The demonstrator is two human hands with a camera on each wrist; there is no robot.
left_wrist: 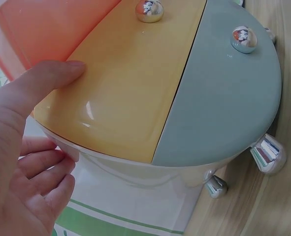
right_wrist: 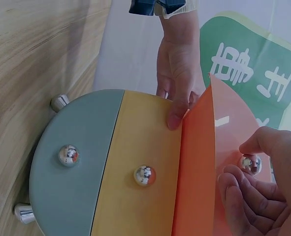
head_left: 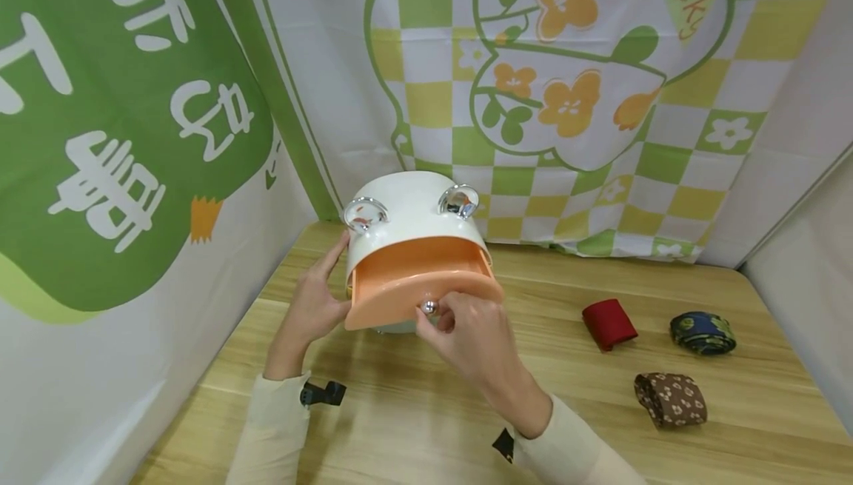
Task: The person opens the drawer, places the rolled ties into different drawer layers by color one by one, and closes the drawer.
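Pinching silver knob (head_left: 429, 307): right hand (head_left: 481, 344). Left hand (head_left: 311, 307) clasps white cabinet (head_left: 412, 207), thumb opposing fingers. Orange drawer (head_left: 393, 300) likely light, stiff, slick; knob gives best hold.

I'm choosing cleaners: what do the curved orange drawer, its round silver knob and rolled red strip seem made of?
Curved orange drawer: probably plastic; smooth, glossy highlights.
Round silver knob: polished metal or chromed plastic; mirror reflections.
Rolled red strip: likely matte fabric; soft, shineless.
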